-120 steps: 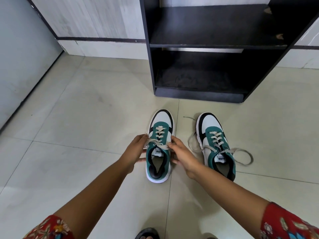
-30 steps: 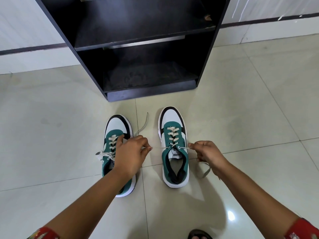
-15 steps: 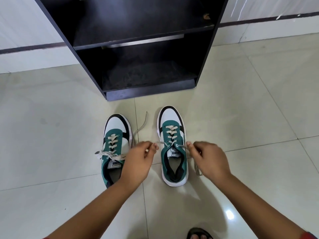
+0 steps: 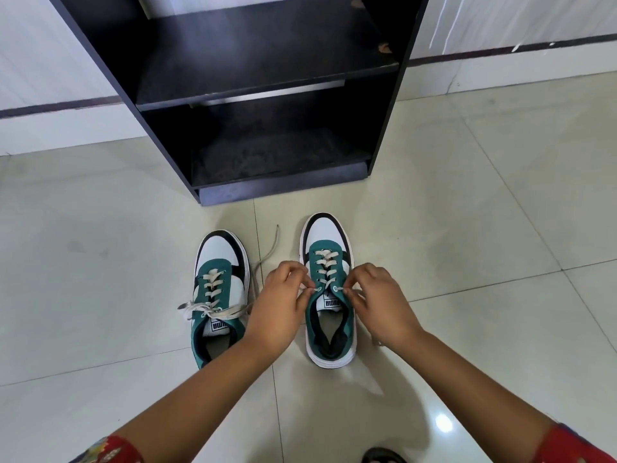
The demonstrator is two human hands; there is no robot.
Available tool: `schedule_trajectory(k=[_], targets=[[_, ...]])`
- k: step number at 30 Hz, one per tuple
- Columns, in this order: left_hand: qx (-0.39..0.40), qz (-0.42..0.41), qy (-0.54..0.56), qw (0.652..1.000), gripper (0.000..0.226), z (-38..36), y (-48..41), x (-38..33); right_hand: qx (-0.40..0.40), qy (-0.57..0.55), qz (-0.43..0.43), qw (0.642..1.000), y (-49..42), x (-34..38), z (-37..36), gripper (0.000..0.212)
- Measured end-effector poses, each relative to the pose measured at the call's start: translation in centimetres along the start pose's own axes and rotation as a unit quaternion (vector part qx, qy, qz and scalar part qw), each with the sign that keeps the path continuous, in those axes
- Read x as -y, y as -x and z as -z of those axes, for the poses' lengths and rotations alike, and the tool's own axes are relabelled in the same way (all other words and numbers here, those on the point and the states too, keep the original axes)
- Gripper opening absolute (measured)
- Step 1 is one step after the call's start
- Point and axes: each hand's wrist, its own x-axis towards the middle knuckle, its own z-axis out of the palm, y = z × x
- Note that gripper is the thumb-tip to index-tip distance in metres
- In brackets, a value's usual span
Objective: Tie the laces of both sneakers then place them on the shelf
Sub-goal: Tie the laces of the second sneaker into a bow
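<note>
Two green, white and black sneakers stand side by side on the tiled floor, toes toward a black shelf. The left sneaker has its cream laces tied in a bow. The right sneaker has loose laces; one lace end trails on the floor between the shoes. My left hand pinches the lace at the left top eyelet of the right sneaker. My right hand pinches the lace at the right top eyelet. Both hands sit close against the tongue.
The black shelf has two open levels, both bare, with its base board just beyond the toes. White wall panels run behind it. A dark sandal toe shows at the bottom edge.
Both hands have drawn inward from a wide pull on the lace ends to the top eyelets of the right sneaker. Four seconds ago they worked on the left sneaker's laces.
</note>
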Motion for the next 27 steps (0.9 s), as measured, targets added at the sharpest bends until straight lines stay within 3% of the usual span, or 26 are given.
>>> schedule_trajectory(k=[3,10,16,20,23,25,27], targets=[[-0.005,-0.046,-0.104,0.993,0.009,-0.1,-0.5,0.2,0.015,0.028,0.010,0.999,-0.1,0.5,-0.1,0.015],[-0.025,-0.121,-0.216,0.969,0.010,-0.3,0.0,2.0,0.049,0.029,-0.037,0.998,0.2,-0.2,0.2,0.019],[-0.037,-0.118,-0.263,0.957,0.007,0.6,-0.1,1.8,0.019,0.076,-0.019,0.997,0.4,-0.2,0.0,0.021],[-0.029,-0.033,-0.183,0.982,0.002,0.6,0.7,0.5,-0.050,0.119,-0.008,0.992,1.0,0.7,0.1,0.022],[-0.035,-0.047,-0.125,0.990,0.025,0.5,1.2,-0.6,-0.071,0.107,-0.022,0.991,1.3,1.8,-0.5,0.022],[-0.010,-0.054,-0.022,0.998,0.040,0.1,1.3,-1.2,-0.090,0.105,0.005,0.990,1.1,2.0,-0.8,0.023],[0.006,0.002,0.165,0.986,0.042,-0.1,1.4,-2.1,-0.089,-0.003,0.001,0.996,0.6,1.9,-1.1,0.021]])
